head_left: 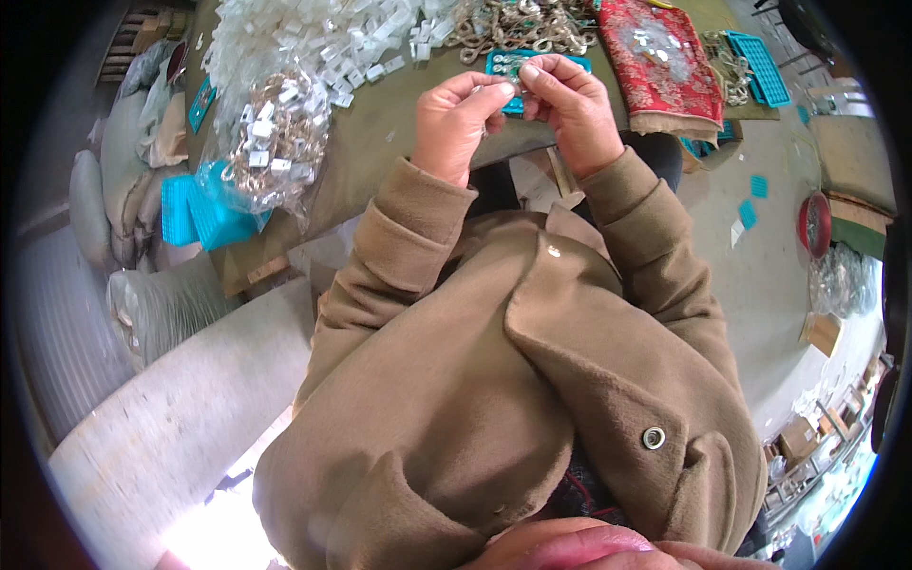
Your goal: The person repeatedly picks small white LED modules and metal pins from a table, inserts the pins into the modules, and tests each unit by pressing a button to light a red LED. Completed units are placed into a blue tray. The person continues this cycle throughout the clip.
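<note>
My left hand (461, 119) and my right hand (568, 104) are raised together over the table's near edge, fingertips meeting around a small shiny metal piece (514, 87) pinched between them. Just behind the fingers lies a teal plastic tray (502, 63) with small pieces in it. Brown coat sleeves cover both forearms. Beyond the tray spreads a heap of metal chain-like links (518, 27). The piece itself is mostly hidden by my fingers.
An olive-covered table (380, 133) holds a pile of small clear plastic parts (313, 38), a clear bag of parts (280, 142), stacked teal trays (199, 214) and a red patterned cloth (660, 62). Sacks (123, 171) lie at left. Boxes and a red basin (815, 223) stand on the floor at right.
</note>
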`<state>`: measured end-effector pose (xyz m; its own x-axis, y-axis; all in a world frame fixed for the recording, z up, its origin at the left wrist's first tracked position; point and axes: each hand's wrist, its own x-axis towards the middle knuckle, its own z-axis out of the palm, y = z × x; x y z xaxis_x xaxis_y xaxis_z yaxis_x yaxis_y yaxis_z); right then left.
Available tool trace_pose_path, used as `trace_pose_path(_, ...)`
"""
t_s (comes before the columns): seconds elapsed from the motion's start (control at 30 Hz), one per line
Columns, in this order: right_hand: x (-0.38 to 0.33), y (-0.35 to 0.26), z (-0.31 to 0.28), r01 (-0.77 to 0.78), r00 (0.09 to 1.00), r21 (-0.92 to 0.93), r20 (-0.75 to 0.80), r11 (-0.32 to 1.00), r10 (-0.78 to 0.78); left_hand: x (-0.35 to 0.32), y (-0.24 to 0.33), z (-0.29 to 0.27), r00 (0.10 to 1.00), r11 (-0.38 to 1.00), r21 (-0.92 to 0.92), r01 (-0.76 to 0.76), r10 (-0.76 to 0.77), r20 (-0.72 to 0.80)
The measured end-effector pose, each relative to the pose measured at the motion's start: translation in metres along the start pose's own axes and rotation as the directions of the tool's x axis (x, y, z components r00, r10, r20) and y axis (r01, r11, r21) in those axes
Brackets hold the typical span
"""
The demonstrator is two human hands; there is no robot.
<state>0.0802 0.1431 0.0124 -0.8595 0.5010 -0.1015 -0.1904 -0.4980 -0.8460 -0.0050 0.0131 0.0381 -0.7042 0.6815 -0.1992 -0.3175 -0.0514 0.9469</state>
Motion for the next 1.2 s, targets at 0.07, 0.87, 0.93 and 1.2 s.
trace_pose_path(0.07,-0.007,-0.003,-0.004,0.001,0.999,-0.079,0.04,0.997,0.002,0.003,0.001,0.002,0.997,1.0,-0.008,0.014,-0.014,0.072)
trace_pose_path(0.87,0.008,-0.164,-0.226,-0.166,0.727,-0.986,-0.14,0.026,-0.673,0.062,-0.022,0.098,0.828,0.877,-0.064,0.476,-0.423,0.369)
trace_pose_path(0.93,0.034,-0.159,-0.242,-0.241,0.734,-0.929,0.015,-0.282,-0.679,0.07,-0.017,0.071,0.897,0.926,-0.034,0.376,-0.354,0.263)
trace_pose_path(1.2,0.065,-0.152,-0.251,-0.214,0.793,-0.966,-0.085,-0.146,-0.603,0.084,-0.009,-0.069,0.932,0.951,0.289,0.115,-0.002,-0.363)
